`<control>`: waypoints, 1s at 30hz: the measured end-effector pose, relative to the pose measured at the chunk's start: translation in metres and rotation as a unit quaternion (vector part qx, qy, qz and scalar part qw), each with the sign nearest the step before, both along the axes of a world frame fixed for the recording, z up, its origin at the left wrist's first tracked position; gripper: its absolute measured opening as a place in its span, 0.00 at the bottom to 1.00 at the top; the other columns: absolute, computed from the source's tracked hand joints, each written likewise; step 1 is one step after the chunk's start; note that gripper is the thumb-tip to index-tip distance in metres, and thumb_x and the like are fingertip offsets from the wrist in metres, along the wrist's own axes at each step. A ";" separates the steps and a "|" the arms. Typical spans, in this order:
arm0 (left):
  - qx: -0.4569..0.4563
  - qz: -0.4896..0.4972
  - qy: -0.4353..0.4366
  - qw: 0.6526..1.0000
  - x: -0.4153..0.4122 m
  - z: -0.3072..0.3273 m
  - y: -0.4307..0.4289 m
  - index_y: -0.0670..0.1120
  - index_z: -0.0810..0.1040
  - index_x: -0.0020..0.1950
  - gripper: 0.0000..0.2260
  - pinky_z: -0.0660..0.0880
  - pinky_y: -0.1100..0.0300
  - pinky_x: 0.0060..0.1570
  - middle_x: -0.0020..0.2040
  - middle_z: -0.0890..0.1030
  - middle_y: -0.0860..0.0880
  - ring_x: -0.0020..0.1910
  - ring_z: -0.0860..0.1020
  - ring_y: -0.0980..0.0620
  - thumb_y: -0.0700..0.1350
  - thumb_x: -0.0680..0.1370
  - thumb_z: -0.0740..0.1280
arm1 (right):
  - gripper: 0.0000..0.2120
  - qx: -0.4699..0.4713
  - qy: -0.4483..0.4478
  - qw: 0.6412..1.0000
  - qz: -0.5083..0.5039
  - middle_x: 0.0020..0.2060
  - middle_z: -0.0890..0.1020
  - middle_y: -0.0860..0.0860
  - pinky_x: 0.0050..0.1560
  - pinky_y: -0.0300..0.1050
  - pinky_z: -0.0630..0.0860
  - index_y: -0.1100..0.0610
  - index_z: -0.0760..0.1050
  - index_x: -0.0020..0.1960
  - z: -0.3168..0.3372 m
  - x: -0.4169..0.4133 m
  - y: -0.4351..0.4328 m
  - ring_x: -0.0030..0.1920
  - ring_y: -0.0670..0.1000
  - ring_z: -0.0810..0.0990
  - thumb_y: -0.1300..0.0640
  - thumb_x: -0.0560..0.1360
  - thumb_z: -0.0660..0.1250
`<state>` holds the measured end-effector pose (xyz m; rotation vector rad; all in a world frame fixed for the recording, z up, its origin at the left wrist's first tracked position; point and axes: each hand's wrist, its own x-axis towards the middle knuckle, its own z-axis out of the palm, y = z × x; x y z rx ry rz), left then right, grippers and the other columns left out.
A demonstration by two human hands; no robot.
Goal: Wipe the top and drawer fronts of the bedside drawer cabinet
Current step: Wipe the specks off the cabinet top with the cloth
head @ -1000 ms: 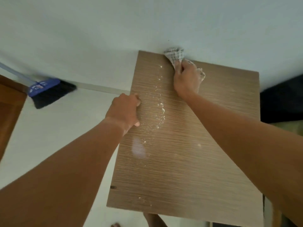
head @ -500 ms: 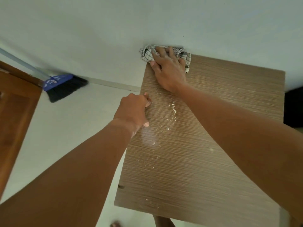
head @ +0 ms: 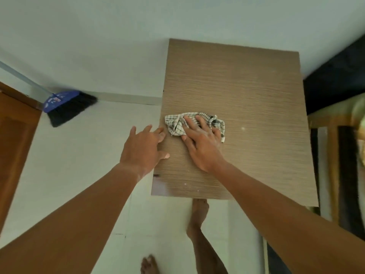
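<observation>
Head view, near edge first: our bare feet [head: 198, 212] stand on the pale floor [head: 83, 175] at the front of the cabinet top [head: 246, 86]; the drawer fronts lie below the panel and out of sight. A few white specks [head: 185, 183] remain near the front left corner, one more to the right of the cloth.

Mid panel: our right hand [head: 201, 143] presses flat on the checked cloth [head: 177, 123], fingers [head: 192, 123] spread and laid over it, not curled round it. The cloth sits bunched close to the left edge, about halfway back. Our left hand [head: 143, 147] hangs at that same edge, fingers apart, tips touching the rim, holding nothing.

Change noted: a second ago the cloth was at the back edge against the wall, with a line of crumbs running down the left half. The cloth has since been drawn forward along that line, and the strip behind it now shows clean. The left hand has opened from a loose fist. We judge it is set to catch the crumbs as they are swept off the side.

Farther off: a blue-headed broom [head: 67, 105] leans at the wall [head: 118, 36] to the left. We judge the top nearly done, front corner and drawer fronts still to do.
</observation>
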<state>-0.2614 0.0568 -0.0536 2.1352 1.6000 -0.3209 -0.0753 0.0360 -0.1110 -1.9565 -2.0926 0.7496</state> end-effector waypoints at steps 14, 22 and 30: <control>0.025 -0.074 0.054 0.995 -0.033 -0.020 -0.067 0.53 0.74 0.72 0.23 0.57 0.40 0.71 0.69 0.76 0.50 0.73 0.66 0.45 0.57 0.78 0.68 | 0.20 0.067 0.011 0.994 -0.081 0.71 0.76 0.44 0.63 0.56 0.67 0.48 0.72 0.73 -0.008 -0.053 -0.186 0.75 0.50 0.68 0.57 0.82 0.57; 0.004 -0.019 0.023 1.000 -0.028 -0.018 -0.068 0.50 0.78 0.67 0.25 0.61 0.44 0.68 0.68 0.77 0.50 0.66 0.74 0.43 0.58 0.73 0.74 | 0.08 0.055 0.010 0.993 -0.105 0.36 0.78 0.46 0.35 0.46 0.68 0.49 0.78 0.50 0.006 -0.049 -0.210 0.31 0.50 0.72 0.52 0.84 0.60; -0.010 0.005 0.006 1.000 -0.028 -0.015 -0.067 0.50 0.77 0.68 0.27 0.64 0.45 0.67 0.68 0.78 0.51 0.64 0.76 0.44 0.57 0.72 0.76 | 0.16 -0.026 0.267 0.896 -0.354 0.34 0.78 0.61 0.35 0.47 0.70 0.62 0.76 0.44 0.024 -0.051 -0.203 0.34 0.51 0.73 0.54 0.84 0.58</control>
